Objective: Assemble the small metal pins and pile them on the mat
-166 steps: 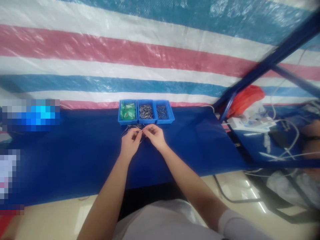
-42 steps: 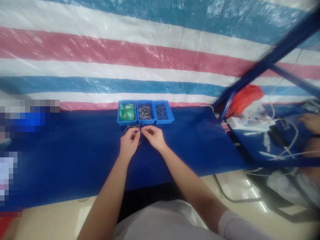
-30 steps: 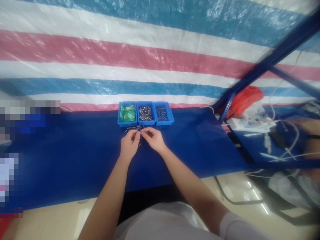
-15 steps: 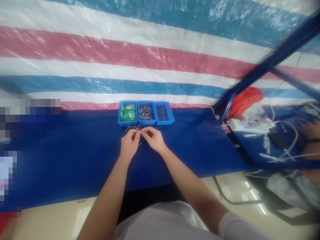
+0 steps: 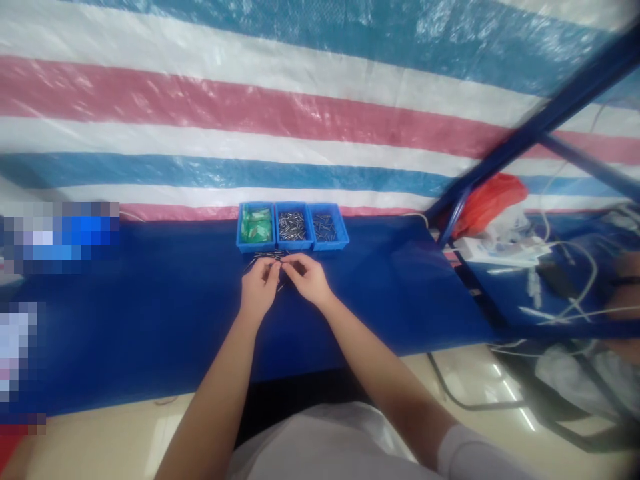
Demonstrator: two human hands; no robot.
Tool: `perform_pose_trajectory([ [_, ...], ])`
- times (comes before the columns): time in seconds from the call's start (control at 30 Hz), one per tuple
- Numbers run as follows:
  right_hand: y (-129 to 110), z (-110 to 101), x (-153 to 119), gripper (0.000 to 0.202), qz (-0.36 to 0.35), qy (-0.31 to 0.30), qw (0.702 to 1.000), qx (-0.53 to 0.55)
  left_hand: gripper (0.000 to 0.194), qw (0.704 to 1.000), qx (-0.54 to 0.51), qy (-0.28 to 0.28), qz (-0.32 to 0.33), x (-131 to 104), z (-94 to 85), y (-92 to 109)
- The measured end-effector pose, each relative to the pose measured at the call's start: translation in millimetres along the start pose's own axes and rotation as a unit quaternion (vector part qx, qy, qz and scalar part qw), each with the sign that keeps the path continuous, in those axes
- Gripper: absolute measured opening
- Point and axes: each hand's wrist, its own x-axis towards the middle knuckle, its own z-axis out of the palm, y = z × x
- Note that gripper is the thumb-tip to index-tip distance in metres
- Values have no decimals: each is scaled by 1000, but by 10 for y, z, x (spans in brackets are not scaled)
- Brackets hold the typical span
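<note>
My left hand (image 5: pixel 259 283) and my right hand (image 5: pixel 307 278) meet fingertip to fingertip just in front of the blue bins. Both are closed in a pinch; whatever lies between the fingertips is too small to make out. Thin metal pins (image 5: pixel 270 255) are loosely piled on the table behind my fingers, and one more shows below them between my hands. Of the three bins in a row, the left bin (image 5: pixel 241 241) holds green plastic packets (image 5: pixel 257 225), the middle bin (image 5: pixel 295 245) many shiny metal pins (image 5: pixel 293 227), and the right bin (image 5: pixel 337 244) fewer, darker pins (image 5: pixel 325 228).
The blue tabletop (image 5: pixel 165 320) stretches to both sides. A striped plastic sheet (image 5: pixel 225 127) hangs behind it. At right, a blue metal frame (image 5: pixel 530 137) rises beside a red plastic bag (image 5: pixel 495 200), a white power strip (image 5: pixel 500 252) and cables. Part of a person's arm (image 5: pixel 627 267) shows at the far right.
My hands stay almost in the same place, still pinched together. The bins and pins have not visibly moved. In the blurred area at far left, a brighter blue patch now shows.
</note>
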Motion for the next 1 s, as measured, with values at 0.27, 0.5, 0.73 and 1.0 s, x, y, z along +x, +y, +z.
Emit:
perform_pose_trajectory([
  [0.27, 22, -8, 13, 20, -5, 13, 1000, 17, 30, 1000, -27, -8, 7, -2, -7, 1],
  [0.5, 65, 12, 41, 31, 67, 16, 988, 135, 27, 999, 16, -6, 33, 1, 12, -7],
  [0.73, 45, 10, 56, 31, 85, 27, 982, 166, 31, 1000, 21, -16, 16, 6, 2, -7],
  [1.0, 29, -16, 83, 34, 131, 20, 968, 215, 30, 999, 10, -42, 3, 6, -8, 27],
])
